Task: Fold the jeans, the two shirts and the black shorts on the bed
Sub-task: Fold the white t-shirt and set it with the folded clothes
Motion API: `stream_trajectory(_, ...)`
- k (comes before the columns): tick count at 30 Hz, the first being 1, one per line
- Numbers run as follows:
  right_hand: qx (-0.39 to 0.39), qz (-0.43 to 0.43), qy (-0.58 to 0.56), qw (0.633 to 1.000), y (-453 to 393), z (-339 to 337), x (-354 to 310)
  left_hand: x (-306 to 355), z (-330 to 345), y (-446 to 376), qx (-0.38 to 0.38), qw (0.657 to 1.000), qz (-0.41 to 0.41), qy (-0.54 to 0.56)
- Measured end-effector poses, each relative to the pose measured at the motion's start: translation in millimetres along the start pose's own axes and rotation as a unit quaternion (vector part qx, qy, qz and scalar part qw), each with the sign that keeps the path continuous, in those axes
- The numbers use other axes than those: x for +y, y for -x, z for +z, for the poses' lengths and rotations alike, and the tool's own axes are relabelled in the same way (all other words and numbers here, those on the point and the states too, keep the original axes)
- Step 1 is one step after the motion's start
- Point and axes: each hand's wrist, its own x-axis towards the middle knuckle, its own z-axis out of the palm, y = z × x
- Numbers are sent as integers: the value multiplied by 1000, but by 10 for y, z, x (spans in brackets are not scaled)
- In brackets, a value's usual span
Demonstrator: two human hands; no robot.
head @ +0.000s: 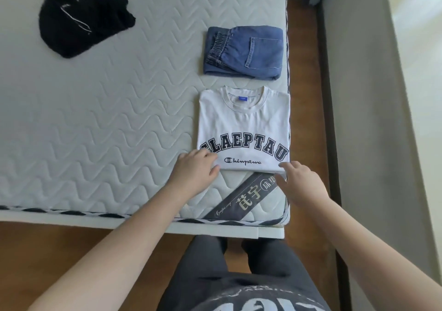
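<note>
A white shirt with dark arched lettering lies folded flat near the bed's right edge. My left hand rests on its lower left corner, fingers on the fabric and thumb along the hem. My right hand hovers at the lower right corner, fingers relaxed, with the index fingertip touching the hem. Just beyond the shirt sit the blue jeans, folded into a neat block. The black shorts lie crumpled at the far left of the bed. No other shirt lies on the bed.
The quilted white mattress has a dark diagonal label at its near right corner. Its right edge runs beside the shirt and jeans, with wooden floor and a grey wall beyond. My legs stand at the bed's foot.
</note>
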Motion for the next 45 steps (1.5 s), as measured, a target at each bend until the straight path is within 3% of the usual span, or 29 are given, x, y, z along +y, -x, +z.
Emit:
stream_trajectory(9,106,-55,21,993,743,-834,-683,233,-927,716,119,986,91,-69)
stream_trajectory(16,218,-85,17,972,1162,-841,-1022,-54,-1097,1151,178,975,103,-84)
stream_trajectory(21,232,-111,27,966,1348,-849,-1094,-58,-1161,1421,223,969,88,-67)
stream_trajectory(24,238,-139,31,961,1450,-856,-1039,57,-1199,1600,248,964,61,-69)
stream_trajectory(31,262,-195,30,945,1585,-943,-917,363,-1084,2021,156,980,-57,-106)
stream_trajectory(38,251,-270,25,929,1796,-815,-1250,515,-978,2595,212,968,-81,-104)
stream_trajectory(45,253,-309,26,916,1881,-718,-1853,1,-942,3290,229,954,-180,-69)
